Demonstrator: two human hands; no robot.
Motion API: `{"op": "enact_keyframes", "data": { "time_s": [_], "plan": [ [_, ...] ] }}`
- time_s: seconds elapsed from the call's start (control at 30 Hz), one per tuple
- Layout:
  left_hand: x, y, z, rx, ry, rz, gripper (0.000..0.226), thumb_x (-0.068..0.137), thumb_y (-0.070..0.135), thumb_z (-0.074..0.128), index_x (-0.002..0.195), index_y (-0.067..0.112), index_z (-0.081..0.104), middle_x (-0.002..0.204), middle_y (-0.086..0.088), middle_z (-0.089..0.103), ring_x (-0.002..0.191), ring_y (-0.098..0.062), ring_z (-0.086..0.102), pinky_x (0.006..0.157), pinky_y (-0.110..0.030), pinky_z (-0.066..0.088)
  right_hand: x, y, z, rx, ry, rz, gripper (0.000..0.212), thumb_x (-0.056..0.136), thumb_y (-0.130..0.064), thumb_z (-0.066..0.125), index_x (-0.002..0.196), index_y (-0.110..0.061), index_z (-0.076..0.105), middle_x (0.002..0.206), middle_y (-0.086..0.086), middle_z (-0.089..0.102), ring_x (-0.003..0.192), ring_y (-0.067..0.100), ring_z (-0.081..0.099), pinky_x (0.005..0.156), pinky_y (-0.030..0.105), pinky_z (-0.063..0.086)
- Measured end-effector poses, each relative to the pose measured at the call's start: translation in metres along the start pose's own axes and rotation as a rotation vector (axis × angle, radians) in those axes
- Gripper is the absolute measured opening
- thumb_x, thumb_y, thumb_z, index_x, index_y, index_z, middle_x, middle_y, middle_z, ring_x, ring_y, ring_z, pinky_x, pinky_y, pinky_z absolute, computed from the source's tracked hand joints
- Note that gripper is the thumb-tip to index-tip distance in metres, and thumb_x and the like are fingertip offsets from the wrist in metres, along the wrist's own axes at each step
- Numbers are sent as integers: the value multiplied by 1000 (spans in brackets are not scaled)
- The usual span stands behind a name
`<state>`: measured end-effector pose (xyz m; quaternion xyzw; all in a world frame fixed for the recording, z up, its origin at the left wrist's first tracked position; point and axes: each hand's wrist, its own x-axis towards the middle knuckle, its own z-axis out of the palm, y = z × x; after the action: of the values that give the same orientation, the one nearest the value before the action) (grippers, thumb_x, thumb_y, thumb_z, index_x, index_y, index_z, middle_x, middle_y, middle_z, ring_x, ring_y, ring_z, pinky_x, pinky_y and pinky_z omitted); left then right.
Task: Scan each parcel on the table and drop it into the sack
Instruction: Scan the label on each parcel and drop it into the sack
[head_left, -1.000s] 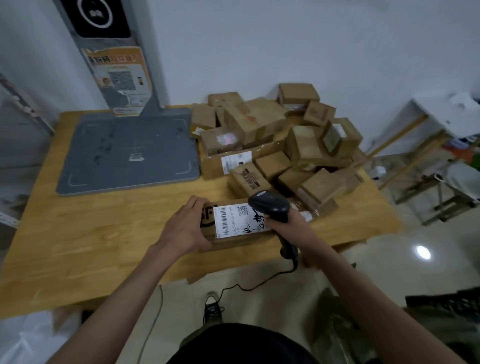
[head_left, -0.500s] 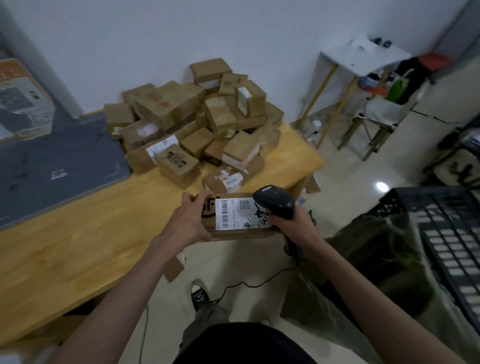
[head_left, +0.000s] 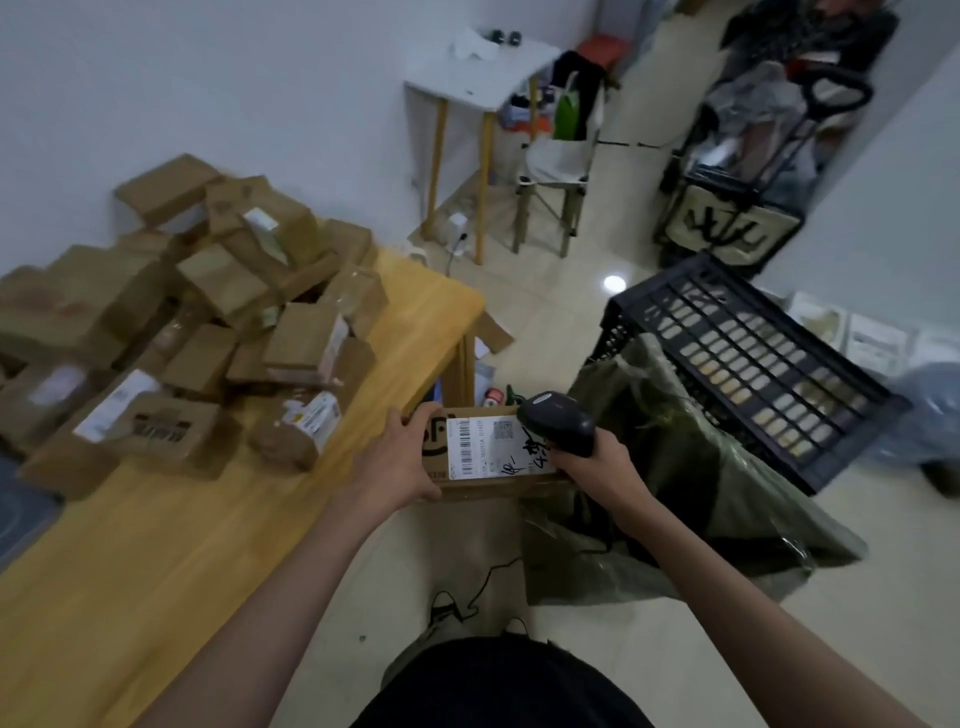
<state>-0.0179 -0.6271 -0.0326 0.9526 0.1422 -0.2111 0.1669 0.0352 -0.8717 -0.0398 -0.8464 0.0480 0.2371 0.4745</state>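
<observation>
Parcel label up, long axis left-right, left hand gripping

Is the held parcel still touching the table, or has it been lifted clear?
Apart. In the head view the parcel, gripped by the left hand, sits past the table edge, with floor visible beneath it.

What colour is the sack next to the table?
Olive green, slightly shiny; the sack shows best in the head view, right of the held parcel.
</observation>
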Motion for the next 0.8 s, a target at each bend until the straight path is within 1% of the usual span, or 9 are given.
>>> {"op": "enact_keyframes", "data": {
  "time_s": [0.13, 0.2, 0.3, 0.4, 0.47, 0.53, 0.67, 0.73, 0.8],
  "plan": [
    [29, 34, 11, 88, -37, 132, 111, 64, 32, 89, 148, 39, 17, 138, -4, 34, 114, -29, 56, 83, -41, 55, -1, 29, -19, 49, 120, 83, 19, 88, -11, 69, 107, -15, 68, 101, 4, 72, 95, 20, 68, 84, 36, 56],
    [42, 55, 20, 125, -78, 191, 110, 65, 32, 89, 148, 39, 18, 138, -5, 34, 115, -30, 56, 89, -42, 54, -3, 48, -30, 73, 169, 147, 20, 88, -12, 69, 107, -14, 68, 100, 4, 72, 94, 19, 67, 83, 37, 56],
    [59, 90, 32, 164, -140, 262, 110, 65, 32, 89, 149, 38, 17, 139, -5, 33, 117, -31, 56, 90, -44, 51, -6, 72, -47, 102, 226, 206, 17, 88, -16, 69, 105, -15, 68, 99, 3, 72, 90, 18, 66, 75, 32, 53],
    [76, 122, 44, 218, -169, 323, 111, 66, 35, 88, 150, 38, 16, 143, -5, 32, 119, -33, 55, 91, -46, 49, -4, 92, -66, 108, 265, 270, 17, 88, -17, 68, 105, -13, 68, 97, 6, 71, 90, 23, 67, 74, 37, 55],
    [88, 145, 55, 237, -186, 352, 112, 66, 34, 88, 151, 38, 16, 145, -5, 32, 119, -34, 55, 91, -45, 50, -1, 101, -80, 100, 276, 303, 16, 88, -16, 67, 104, -11, 68, 95, 5, 70, 90, 23, 67, 78, 41, 56],
    [100, 167, 69, 209, -235, 369, 115, 67, 29, 89, 152, 39, 13, 147, -6, 30, 121, -34, 53, 93, -45, 50, 3, 111, -94, 90, 274, 331, 15, 88, -14, 67, 103, -11, 67, 92, 3, 69, 91, 23, 66, 79, 40, 54],
    [122, 201, 97, 133, -386, 386, 128, 68, 16, 88, 153, 45, -2, 162, -6, 11, 139, -36, 36, 105, -50, 46, 13, 131, -114, 46, 249, 385, 19, 84, -11, 69, 102, -5, 68, 93, 10, 70, 89, 24, 64, 71, 33, 46],
    [127, 211, 106, 153, -432, 388, 127, 70, 14, 87, 154, 45, -3, 165, -5, 3, 142, -38, 32, 106, -50, 45, 19, 136, -121, 33, 220, 395, 19, 85, -11, 70, 102, -4, 67, 93, 11, 70, 88, 24, 64, 72, 33, 46],
    [130, 217, 109, 180, -450, 391, 123, 71, 14, 86, 155, 43, 1, 164, -6, 3, 142, -38, 32, 106, -49, 45, 25, 139, -128, 34, 190, 385, 14, 85, -12, 70, 99, -7, 67, 91, 11, 70, 84, 25, 64, 73, 37, 50]
  ]
}}
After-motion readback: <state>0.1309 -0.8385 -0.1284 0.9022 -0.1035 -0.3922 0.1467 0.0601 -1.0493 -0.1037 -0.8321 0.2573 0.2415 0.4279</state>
